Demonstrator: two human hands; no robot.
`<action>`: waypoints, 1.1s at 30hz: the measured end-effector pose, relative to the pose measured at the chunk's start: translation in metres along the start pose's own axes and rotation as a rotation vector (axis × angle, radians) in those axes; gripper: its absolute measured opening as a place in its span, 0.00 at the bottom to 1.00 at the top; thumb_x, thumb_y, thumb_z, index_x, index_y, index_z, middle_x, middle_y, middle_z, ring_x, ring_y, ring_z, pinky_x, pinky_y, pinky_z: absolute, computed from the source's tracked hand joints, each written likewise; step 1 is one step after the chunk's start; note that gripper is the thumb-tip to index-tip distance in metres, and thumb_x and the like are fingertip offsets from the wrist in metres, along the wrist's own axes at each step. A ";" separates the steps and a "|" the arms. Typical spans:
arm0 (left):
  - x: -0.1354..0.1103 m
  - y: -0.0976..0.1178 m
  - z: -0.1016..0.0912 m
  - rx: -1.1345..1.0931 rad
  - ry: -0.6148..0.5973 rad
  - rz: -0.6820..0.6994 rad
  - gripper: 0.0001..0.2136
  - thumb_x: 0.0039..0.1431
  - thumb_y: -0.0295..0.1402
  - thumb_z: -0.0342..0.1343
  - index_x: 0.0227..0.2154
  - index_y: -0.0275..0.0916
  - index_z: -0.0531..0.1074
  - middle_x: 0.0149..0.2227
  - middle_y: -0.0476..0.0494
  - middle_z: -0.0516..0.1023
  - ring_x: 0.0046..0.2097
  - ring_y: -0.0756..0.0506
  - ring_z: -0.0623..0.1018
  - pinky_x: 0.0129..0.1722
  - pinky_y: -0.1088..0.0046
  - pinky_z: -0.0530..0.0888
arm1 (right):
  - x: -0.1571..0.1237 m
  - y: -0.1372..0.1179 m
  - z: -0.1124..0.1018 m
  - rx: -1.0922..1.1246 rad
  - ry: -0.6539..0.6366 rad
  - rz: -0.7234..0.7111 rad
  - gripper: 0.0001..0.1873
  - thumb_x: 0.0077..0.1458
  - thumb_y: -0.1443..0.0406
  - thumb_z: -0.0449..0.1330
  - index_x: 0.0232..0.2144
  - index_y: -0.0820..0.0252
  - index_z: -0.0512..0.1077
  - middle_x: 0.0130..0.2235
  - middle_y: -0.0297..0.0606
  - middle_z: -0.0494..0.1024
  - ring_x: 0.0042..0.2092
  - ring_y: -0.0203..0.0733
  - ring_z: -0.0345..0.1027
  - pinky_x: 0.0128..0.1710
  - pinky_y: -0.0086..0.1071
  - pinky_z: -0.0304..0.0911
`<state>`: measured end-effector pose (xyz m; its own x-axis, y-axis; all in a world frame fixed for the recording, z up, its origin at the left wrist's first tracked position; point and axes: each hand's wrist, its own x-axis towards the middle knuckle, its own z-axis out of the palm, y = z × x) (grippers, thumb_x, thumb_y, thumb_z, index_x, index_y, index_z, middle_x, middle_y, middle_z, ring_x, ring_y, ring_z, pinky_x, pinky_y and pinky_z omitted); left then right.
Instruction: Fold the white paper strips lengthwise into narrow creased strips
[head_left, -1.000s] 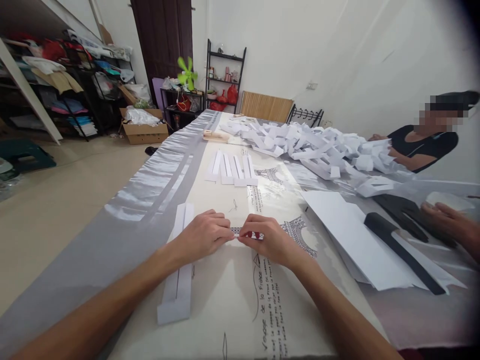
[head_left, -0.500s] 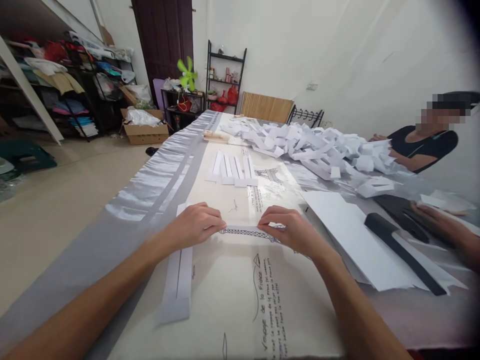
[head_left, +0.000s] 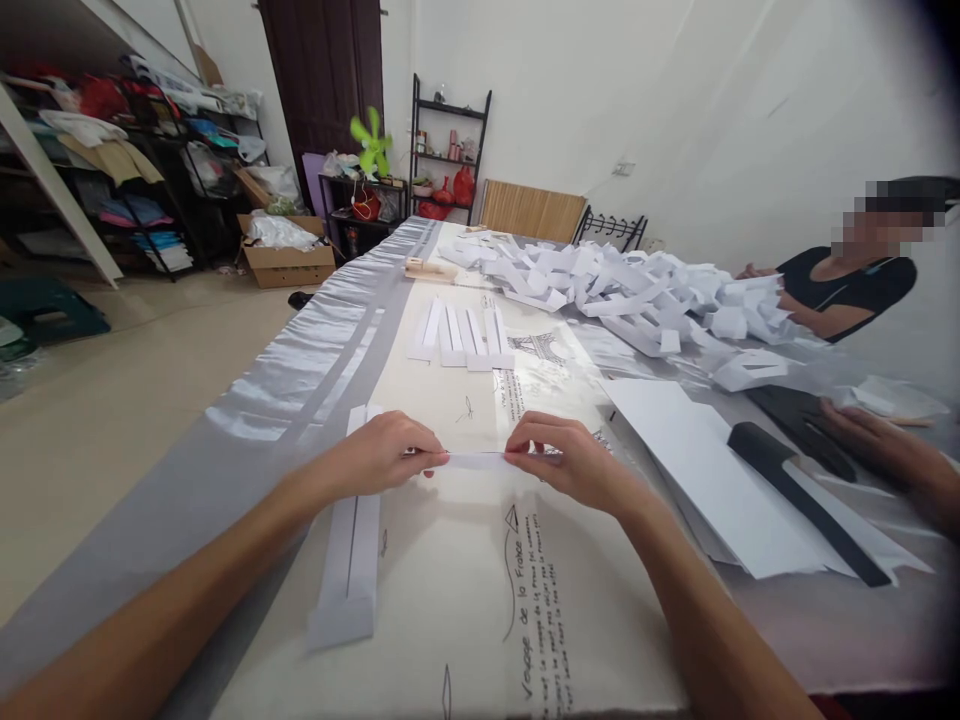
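Note:
A narrow white paper strip is stretched between my two hands above the printed tablecloth. My left hand pinches its left end between thumb and fingers. On the opposite end, my right hand has a similar pinch. Below and beside my left wrist lies a long folded white paper piece with a slit down its length, partly covered by that arm. Farther up the table, several folded paper strips lie side by side.
A large heap of folded white paper covers the far right. Stacked white sheets and a long black flat piece lie right of my right arm. A co-worker's hand rests near a black object. A pale wooden piece is at the back.
My right hand has shifted slightly left, nearer my left hand. The strip between them is seen at a different tilt and now hides less of the cloth's print. The view has shifted a little.

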<state>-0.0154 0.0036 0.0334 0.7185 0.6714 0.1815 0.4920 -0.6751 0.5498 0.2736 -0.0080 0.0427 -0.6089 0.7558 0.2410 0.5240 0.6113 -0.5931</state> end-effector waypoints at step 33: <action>-0.028 -0.048 -0.061 -0.411 -0.150 -0.259 0.18 0.65 0.46 0.56 0.27 0.38 0.80 0.27 0.46 0.80 0.26 0.50 0.75 0.29 0.77 0.68 | -0.009 0.039 -0.027 0.103 -0.027 0.219 0.24 0.64 0.50 0.57 0.21 0.56 0.67 0.22 0.30 0.62 0.25 0.34 0.50 0.25 0.33 0.49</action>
<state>-0.0891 0.0364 0.0519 0.6761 0.7291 -0.1057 0.4509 -0.2960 0.8421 0.3158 0.0150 0.0383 -0.5037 0.8604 0.0778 0.5830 0.4049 -0.7044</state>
